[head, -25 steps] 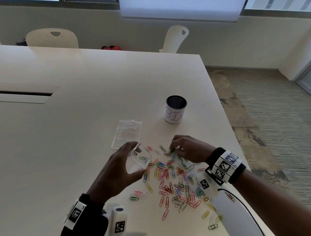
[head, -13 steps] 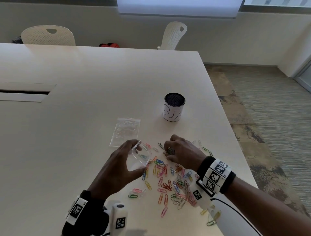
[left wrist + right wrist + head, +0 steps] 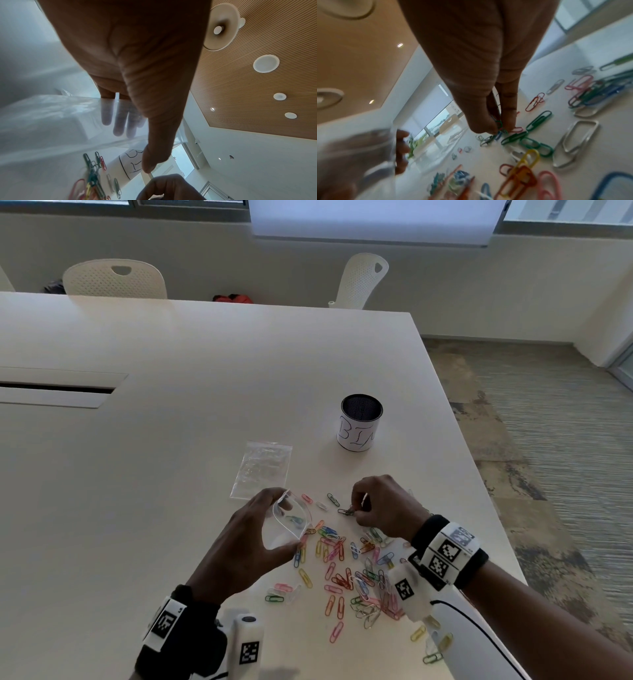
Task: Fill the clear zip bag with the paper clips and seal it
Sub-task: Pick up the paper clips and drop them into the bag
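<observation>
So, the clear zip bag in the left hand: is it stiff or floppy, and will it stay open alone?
The clear zip bag looks thin and floppy: it bows between the left hand's thumb and fingers. Its mouth probably gapes only from that squeeze. With few paper clips inside, it is likely very light and slides easily.

A meeting room with a large pale bench and daylight from high windows.
Two white perforated chairs (image 3: 114, 279) stand at the far edge of the bench (image 3: 171, 422), in front of a plain wall; a white roller blind (image 3: 373, 220) hangs above. The floor (image 3: 548, 440) at the right is patterned grey-brown carpet. The ceiling (image 3: 257, 67) is slatted wood with round white lamps.
</observation>
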The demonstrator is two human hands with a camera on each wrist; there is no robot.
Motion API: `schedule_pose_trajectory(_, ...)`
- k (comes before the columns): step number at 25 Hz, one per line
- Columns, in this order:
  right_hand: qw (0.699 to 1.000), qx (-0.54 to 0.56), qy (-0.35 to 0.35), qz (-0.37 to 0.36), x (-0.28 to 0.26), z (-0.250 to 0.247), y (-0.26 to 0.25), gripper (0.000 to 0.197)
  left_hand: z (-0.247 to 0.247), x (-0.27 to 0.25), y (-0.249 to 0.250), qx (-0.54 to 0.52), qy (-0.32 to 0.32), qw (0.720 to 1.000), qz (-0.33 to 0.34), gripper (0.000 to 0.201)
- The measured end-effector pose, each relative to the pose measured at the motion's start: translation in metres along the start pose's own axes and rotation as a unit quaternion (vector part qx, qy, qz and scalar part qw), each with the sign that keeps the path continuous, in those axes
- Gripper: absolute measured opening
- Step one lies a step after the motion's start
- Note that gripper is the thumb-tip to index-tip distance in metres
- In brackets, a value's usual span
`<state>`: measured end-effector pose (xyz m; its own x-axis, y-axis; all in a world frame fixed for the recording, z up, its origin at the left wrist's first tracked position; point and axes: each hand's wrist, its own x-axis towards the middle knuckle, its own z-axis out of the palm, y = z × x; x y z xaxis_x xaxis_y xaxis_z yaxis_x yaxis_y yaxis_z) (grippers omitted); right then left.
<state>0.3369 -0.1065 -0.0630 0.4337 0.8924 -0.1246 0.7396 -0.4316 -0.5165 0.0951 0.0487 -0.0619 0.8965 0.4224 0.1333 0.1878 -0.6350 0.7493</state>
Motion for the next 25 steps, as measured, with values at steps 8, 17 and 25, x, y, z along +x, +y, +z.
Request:
schedule_pose_trajectory(8,0.954,0.294,-0.005,0.059,-0.022,-0.028,-0.019,0.013,0.006,0.001,-0.003,-0.003,0.000,1.000,0.002,0.070)
schedule_pose_trajectory(17,0.942,0.334,0.031,-0.013,-0.032,-0.012,-0.097,0.014,0.012,0.000,-0.001,0.005,0.002,1.000,0.006,0.069)
schedule_pose_trajectory(25,0.970,0.218,0.069,-0.085,-0.026,-0.016,-0.100,0.012,0.011,-0.002,0.000,0.005,0.008,1.000,-0.001,0.062)
